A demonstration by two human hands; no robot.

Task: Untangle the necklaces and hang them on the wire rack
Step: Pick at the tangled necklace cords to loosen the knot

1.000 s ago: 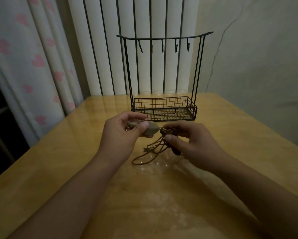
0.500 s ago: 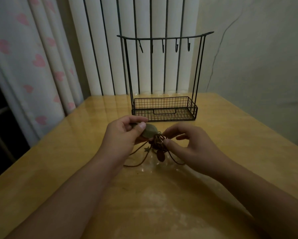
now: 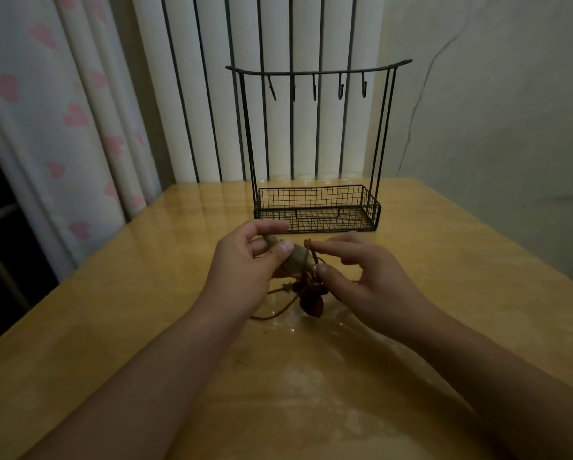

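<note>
A tangle of brown cord necklaces [image 3: 306, 288] hangs between my hands just above the wooden table [image 3: 444, 260]. My left hand [image 3: 242, 270] grips a pale oval stone pendant [image 3: 296, 258] with thumb and fingers. My right hand [image 3: 361, 277] pinches a reddish-brown cord [image 3: 313, 252] close to the stone. A dark red pendant [image 3: 311, 303] dangles below, and cord loops trail on the tabletop. The black wire rack [image 3: 318, 151] stands behind my hands; its several hooks along the top bar are bare.
The rack has a mesh basket [image 3: 316, 207] at its base with nothing in it. A white radiator [image 3: 271, 94] and a wall stand behind the table. A curtain with pink hearts [image 3: 53, 127] hangs at the left, beyond the table's left edge.
My right hand has shifted up and pulled a cord away from the stone. The dark red pendant hangs lower and more in the open. The left hand has stayed about where it was.
</note>
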